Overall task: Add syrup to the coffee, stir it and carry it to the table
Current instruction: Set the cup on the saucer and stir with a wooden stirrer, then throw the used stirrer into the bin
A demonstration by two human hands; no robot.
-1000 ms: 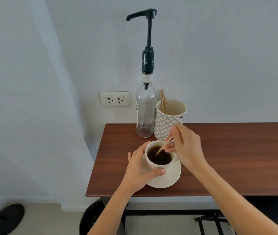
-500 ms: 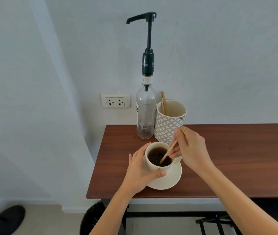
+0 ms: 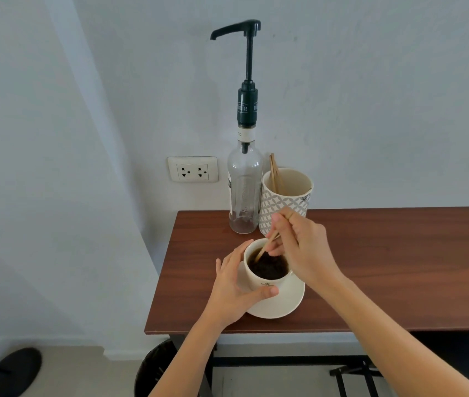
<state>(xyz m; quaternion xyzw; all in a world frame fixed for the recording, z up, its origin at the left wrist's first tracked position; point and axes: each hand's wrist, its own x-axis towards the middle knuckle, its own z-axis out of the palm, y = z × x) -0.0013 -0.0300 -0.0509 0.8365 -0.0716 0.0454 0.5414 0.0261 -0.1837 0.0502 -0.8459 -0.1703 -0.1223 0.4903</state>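
- At the near left corner of the table, the left hand cups the coffee cup from its left side: thumb pressed to the near wall, fingers curved round the far left rim, closed on it.
- Under the cup sits the saucer, its near rim close to the table edge; cup and saucer stand upright, coffee dark and high in the cup.
- Just right of the cup, the right hand pinches the wooden stirrer between thumb and fingertips. The stick's long axis slants from the fingers at upper right down to the left, its tip in the coffee near the far left wall.
- Compared with half a second back, the stirrer tip has swung from the cup's right side to its far left, and the right hand has shifted up; stirring looks under way.
- For the carry, the left hand is nearer and already holds the cup; the saucer lies directly below both hands.
- Farther back stand the syrup bottle and, touching its right, a patterned holder of spare sticks.
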